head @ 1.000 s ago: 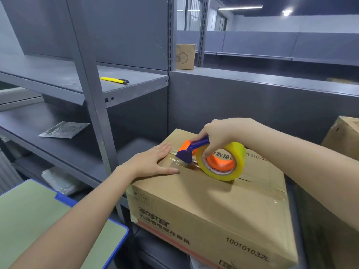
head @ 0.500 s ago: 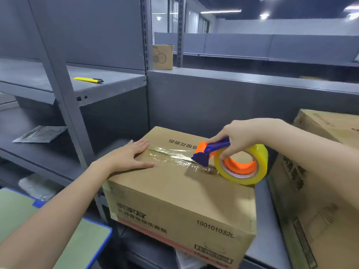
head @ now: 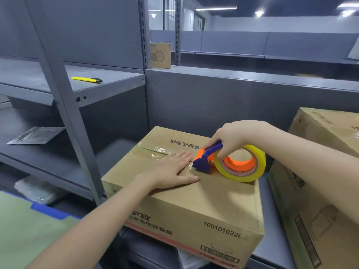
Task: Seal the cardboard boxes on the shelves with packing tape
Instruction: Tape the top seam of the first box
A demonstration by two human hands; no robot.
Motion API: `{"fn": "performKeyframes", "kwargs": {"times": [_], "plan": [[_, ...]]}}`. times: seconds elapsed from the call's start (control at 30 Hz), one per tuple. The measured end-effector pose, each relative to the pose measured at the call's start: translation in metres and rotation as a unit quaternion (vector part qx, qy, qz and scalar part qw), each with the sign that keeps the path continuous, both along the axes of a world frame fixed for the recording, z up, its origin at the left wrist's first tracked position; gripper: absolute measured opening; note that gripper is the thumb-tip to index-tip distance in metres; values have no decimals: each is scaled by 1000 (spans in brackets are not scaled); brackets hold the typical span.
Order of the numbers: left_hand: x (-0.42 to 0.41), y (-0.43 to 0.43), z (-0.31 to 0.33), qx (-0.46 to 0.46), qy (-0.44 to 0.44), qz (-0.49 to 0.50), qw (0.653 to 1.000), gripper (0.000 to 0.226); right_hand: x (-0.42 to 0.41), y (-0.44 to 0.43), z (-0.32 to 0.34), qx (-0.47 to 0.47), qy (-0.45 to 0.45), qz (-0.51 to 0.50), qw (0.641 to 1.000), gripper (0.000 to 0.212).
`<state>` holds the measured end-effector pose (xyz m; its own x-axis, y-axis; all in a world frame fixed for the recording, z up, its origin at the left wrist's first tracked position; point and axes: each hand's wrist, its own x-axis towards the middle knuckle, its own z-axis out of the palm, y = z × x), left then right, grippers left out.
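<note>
A brown cardboard box with printed characters sits on a grey shelf in front of me. Shiny clear tape runs along its top seam from the far left edge toward the middle. My left hand lies flat on the seam, fingers straight, pressing the taped part. My right hand grips the blue handle of a tape dispenser, whose orange core carries a yellow-tinted tape roll. The dispenser's blue blade end touches the box top just right of my left fingertips.
A second cardboard box leans at the right. On the upper left shelf lies a yellow utility knife; a small box stands behind it. A grey plastic pouch lies on the left shelf, beside an upright post. A green-and-blue cart top is lower left.
The dispenser has been drawn right along the seam, laying more tape. My left hand slid right along the seam, following it. The view shifted right, showing more of the second box.
</note>
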<state>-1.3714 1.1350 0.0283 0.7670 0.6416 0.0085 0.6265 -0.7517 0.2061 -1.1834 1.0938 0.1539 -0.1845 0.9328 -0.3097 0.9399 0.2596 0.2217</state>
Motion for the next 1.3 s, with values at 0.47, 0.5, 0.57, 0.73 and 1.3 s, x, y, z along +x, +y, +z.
{"fn": "performKeyframes", "kwargs": {"times": [0.47, 0.5, 0.57, 0.73, 1.3], "plan": [[-76, 49, 8, -62, -15, 20, 998, 99, -54, 34, 0, 61, 35, 42, 997, 55], [-76, 49, 8, -63, -19, 20, 998, 98, -52, 33, 0, 55, 45, 38, 997, 55], [-76, 50, 7, -60, -25, 18, 998, 97, -46, 31, 1, 46, 70, 37, 996, 56], [-77, 50, 6, -61, -37, 19, 997, 93, -38, 21, 2, 52, 91, 45, 993, 58], [-69, 48, 4, -88, -58, 36, 994, 90, 56, -65, 6, 15, 96, -51, 994, 58]]}}
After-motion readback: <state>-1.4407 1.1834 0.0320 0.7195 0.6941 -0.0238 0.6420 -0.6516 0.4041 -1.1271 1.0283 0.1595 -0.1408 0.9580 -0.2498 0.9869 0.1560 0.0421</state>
